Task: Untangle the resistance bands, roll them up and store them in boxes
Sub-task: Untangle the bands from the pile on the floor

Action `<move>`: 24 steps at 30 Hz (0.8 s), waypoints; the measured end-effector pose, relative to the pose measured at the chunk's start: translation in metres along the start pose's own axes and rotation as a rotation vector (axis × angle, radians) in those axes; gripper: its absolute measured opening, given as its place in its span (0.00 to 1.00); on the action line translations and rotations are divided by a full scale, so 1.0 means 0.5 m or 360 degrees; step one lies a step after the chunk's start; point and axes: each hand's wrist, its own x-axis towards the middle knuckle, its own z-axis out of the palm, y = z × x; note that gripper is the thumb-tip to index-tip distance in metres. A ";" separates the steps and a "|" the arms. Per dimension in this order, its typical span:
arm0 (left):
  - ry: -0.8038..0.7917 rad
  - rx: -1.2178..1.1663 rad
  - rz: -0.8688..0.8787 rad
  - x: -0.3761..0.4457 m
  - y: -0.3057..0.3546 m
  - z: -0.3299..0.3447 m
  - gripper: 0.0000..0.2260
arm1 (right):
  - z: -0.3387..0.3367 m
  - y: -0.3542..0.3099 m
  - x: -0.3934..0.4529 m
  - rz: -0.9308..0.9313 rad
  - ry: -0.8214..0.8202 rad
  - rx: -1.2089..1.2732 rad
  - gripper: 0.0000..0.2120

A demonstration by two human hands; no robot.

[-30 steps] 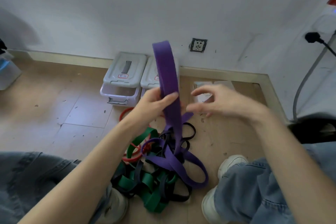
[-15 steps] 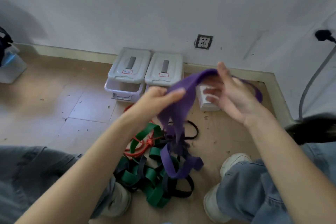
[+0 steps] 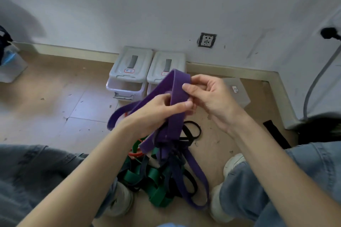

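Fingers of both my hands are curled on the purple band (image 3: 178, 90), holding its folded top up in front of me. My left hand (image 3: 155, 110) grips it from the side, thumb lying across the flat face of the strap. My right hand (image 3: 208, 96) pinches the upper fold, thumb and fingertips closed on the edge. From the grip the band hangs down in several loops; one loop swings out to the left, the rest drop into the tangle of bands (image 3: 158, 177) on the floor (image 3: 55, 107) between my shoes. That heap mixes green, black and red-orange straps, and the purple one still threads through it. Beyond my hands two lidded grey boxes (image 3: 132, 68) stand side by side against the wall (image 3: 147, 5); the left one shows an open drawer-like front. A clear lid or box (image 3: 238, 90) lies just right of my right hand.
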 end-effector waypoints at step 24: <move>0.0278 0.0123 0.0237 -0.006 0.052 0.007 0.06 | -0.055 -0.063 -0.010 0.0122 0.0171 -0.0660 0.13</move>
